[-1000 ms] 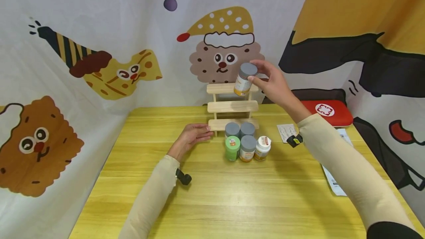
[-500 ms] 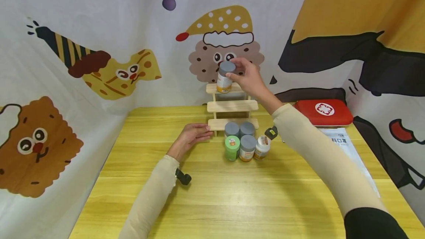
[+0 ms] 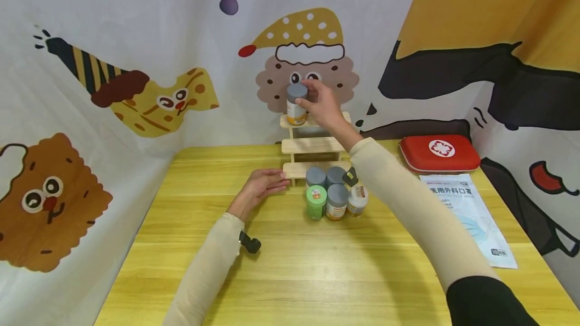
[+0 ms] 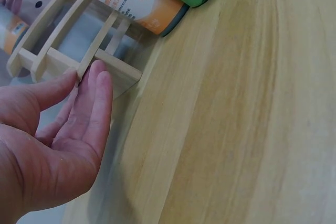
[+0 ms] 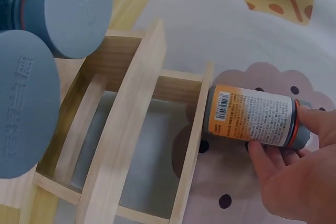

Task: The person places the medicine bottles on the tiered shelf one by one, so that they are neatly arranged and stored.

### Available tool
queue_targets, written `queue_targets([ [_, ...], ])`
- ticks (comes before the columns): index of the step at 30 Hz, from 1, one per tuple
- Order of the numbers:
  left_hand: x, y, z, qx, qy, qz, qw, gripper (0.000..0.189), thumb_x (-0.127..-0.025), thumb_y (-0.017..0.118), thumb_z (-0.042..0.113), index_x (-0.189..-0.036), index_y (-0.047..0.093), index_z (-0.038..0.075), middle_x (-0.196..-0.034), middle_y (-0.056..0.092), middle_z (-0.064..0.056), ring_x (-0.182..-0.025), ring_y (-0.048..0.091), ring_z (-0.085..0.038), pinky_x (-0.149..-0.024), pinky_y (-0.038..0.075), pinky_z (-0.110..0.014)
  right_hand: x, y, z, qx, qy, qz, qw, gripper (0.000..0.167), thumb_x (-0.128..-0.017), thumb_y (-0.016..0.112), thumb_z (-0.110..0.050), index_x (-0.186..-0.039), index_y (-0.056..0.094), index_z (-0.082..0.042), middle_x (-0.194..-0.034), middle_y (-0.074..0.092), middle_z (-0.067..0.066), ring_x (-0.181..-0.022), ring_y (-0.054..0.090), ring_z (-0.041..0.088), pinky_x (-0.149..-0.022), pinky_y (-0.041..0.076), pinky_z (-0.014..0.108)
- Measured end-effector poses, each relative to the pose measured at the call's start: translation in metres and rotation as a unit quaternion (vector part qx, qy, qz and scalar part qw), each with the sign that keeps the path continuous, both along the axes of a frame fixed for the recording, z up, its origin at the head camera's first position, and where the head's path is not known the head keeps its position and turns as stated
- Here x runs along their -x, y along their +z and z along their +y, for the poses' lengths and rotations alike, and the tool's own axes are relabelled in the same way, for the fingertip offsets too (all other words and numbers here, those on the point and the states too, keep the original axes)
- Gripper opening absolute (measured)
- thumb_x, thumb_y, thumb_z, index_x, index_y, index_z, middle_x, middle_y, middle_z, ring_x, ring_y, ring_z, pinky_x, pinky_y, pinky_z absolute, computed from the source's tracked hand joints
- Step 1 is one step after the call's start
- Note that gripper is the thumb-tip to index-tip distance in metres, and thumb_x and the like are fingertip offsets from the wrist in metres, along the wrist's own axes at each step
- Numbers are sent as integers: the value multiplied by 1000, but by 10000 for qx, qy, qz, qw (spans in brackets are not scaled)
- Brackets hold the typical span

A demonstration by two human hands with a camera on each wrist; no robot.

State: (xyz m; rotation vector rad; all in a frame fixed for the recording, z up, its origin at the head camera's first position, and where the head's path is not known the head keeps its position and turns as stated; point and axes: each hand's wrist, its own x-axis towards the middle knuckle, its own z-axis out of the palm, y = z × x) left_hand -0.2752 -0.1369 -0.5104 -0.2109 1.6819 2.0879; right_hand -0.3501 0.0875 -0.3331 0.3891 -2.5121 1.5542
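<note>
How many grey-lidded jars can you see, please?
4: the right hand holds one grey-lidded jar at the top shelf; three more stand on the table: a left rear jar, a right rear jar and a front jar.

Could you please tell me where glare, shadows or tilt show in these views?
Head view: pale glare on the tabletop, soft shadow below the right sleeve; left wrist view: soft shadow beside the left hand; right wrist view: scene turned sideways, so the held jar appears lying down.

Right hand [image 3: 322, 107] has carried the grey-capped bottle [image 3: 296, 109] to the upper left end of the wooden rack [image 3: 310, 145]. Right of it, I see more of the white packet [image 3: 487, 230].
</note>
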Motion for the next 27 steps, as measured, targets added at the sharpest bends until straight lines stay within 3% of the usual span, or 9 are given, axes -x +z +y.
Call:
queue_targets([
  [16,-3,0,0,-37,4,-10,10000,39,-106,64,5,-141,58,-10,-111,80,-11,-96,80,-17,-95,68,-35,12,-7,-1,74,204,-84,9997,54,-102,73,-24,-152,56,-16,-149,62,12,-139,59,28,-121,51,44],
  [27,-2,0,-1,-67,8,15,10000,39,-105,64,4,-142,58,-9,-106,81,-7,-95,80,-17,-96,67,-36,2,-5,3,67,109,-110,9999,60,-102,74,-25,-156,51,-15,-152,60,11,-141,58,26,-121,51,40],
])
